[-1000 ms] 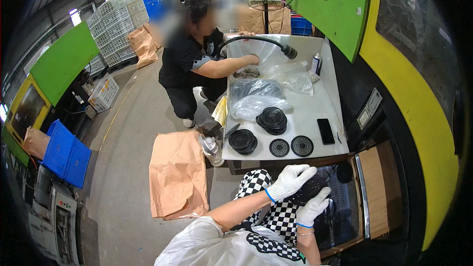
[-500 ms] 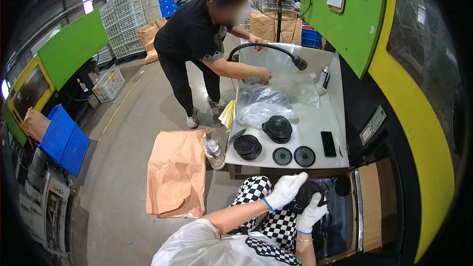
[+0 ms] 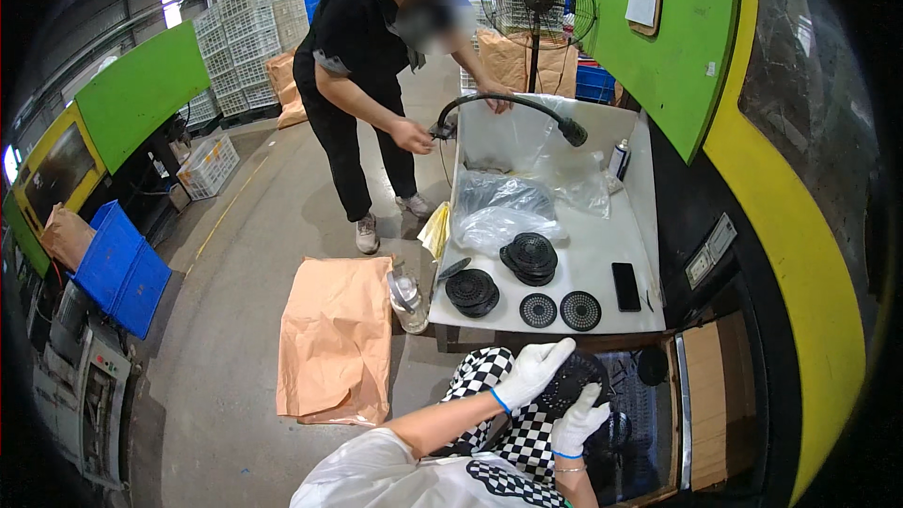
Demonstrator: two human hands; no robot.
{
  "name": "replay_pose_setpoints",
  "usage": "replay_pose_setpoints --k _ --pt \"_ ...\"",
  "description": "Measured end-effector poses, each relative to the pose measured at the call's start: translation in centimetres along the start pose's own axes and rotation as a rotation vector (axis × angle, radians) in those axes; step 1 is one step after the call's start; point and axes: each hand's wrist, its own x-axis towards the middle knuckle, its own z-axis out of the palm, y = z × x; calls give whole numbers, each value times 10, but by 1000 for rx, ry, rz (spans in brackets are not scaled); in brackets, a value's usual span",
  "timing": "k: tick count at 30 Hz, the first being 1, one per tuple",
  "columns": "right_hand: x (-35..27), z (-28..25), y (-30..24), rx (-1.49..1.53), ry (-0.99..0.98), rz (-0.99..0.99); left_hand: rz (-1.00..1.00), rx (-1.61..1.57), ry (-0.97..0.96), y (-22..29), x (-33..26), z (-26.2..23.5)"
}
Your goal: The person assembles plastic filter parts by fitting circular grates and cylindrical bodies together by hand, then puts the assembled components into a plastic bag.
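Observation:
Both my gloved hands hold a black perforated disc (image 3: 576, 378) above my lap, possibly more than one stacked together. My left hand (image 3: 536, 373), in a white glove with a blue cuff, grips its left side. At the lower right edge, my right hand (image 3: 578, 425) is closed on it with the thumb up. Beyond them on the white table lie two single perforated discs, the left disc (image 3: 538, 310) and the right disc (image 3: 580, 310). Behind stand a left stack of discs (image 3: 472, 293) and a taller stack (image 3: 530, 258).
An open box (image 3: 679, 414) with black parts lies right of my lap. The white table (image 3: 602, 254) carries a phone (image 3: 625, 287), clear plastic bags (image 3: 508, 212), a spray can (image 3: 619, 158) and a bent lamp (image 3: 572, 132). A bottle (image 3: 407, 301) and brown paper sack (image 3: 336, 339) stand left. A co-worker (image 3: 362, 85) leans over.
The co-worker has stepped closer, and one hand has moved from the bags to the lamp's base. My hands have shifted slightly left, still holding the disc, whose face shows more.

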Motion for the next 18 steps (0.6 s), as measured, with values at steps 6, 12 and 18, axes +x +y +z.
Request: replay_pose_setpoints --k 6,12,18 --pt "15 0 87 321 -526 57 248 884 -561 69 9 -16" --pt "37 -24 45 981 -1111 489 -183 128 -318 33 -31 -3" --pt "-2 -11 -7 102 -404 33 -23 649 -134 38 -15 -31"
